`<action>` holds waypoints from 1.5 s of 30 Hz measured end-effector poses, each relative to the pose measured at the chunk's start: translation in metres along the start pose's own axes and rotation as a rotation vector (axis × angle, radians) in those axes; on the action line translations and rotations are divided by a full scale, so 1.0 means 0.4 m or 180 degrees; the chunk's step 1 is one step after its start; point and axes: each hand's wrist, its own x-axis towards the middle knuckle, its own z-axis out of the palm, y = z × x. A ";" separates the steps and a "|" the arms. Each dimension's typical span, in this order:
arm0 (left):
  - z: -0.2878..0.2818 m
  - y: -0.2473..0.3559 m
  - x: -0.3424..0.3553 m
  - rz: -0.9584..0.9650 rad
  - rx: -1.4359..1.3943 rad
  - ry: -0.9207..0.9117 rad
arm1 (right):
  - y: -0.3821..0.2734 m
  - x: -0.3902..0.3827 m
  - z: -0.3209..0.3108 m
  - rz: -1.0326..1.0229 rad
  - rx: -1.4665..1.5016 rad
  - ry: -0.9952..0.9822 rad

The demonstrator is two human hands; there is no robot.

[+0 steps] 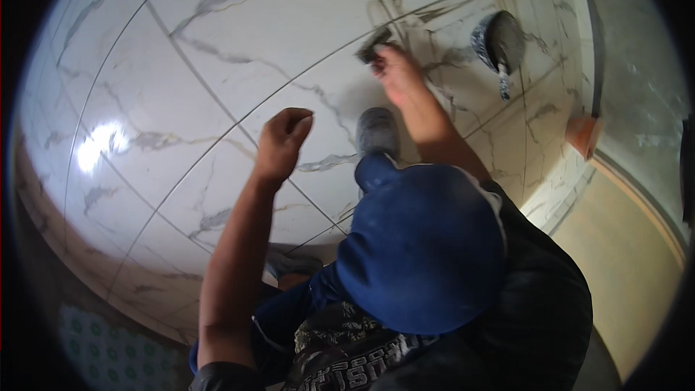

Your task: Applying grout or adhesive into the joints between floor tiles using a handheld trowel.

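Observation:
My right hand [397, 72] is closed around a small, dark, flat scraper [374, 45], held at a tile joint. The scraper is smeared and a little blurred. Grey-brown streaks of grout [434, 11] lie along the joints just beyond it. To the left, my left hand [282, 141] hangs over the tiles with its fingers curled in and the thumb against them; nothing shows in it. Right of my right hand stands a dark, spattered bowl [481, 42] of grey paste, with a smeared tool handle [504, 83] sticking out over its near rim.
White marble-patterned tiles [217, 94] cover the floor. My grey shoe [378, 130] and blue-clad knee [427, 246] are between my arms. An orange block-like object [583, 135] sits by the wall edge at right. A green-patterned surface [116, 344] lies at lower left.

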 end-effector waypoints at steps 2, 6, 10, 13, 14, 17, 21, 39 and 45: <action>0.098 0.009 0.042 -0.0326 -0.0449 0.0128 | 0.041 -0.038 0.059 0.0038 0.0070 0.0078; 0.229 0.090 0.106 -0.0702 -0.1974 0.0321 | -0.002 -0.099 0.099 0.0286 0.0208 -0.0123; 0.254 0.106 0.135 -0.0508 -0.2492 0.0711 | -0.017 -0.105 0.083 0.0233 0.0346 -0.0262; 0.260 0.102 0.148 -0.0493 -0.2344 0.0853 | -0.020 -0.103 0.079 0.0263 0.0353 -0.0283; 0.268 0.101 0.153 -0.0478 -0.2311 0.0830 | -0.023 -0.102 0.070 0.0252 0.0371 -0.0264; 0.268 0.095 0.176 -0.0389 -0.2347 0.0798 | -0.034 -0.114 0.015 -0.0095 -0.0291 -0.0059; 0.237 0.097 0.186 -0.0375 -0.2093 0.1013 | -0.236 -0.203 -0.176 -0.2317 -0.4277 0.1597; 0.214 0.144 0.223 -0.0375 -0.1177 0.0820 | -0.353 -0.236 -0.413 -0.1066 -0.5724 0.1831; 0.217 0.151 0.231 -0.0432 -0.1222 0.0736 | -0.352 -0.337 -0.409 -0.1143 -0.5375 0.1670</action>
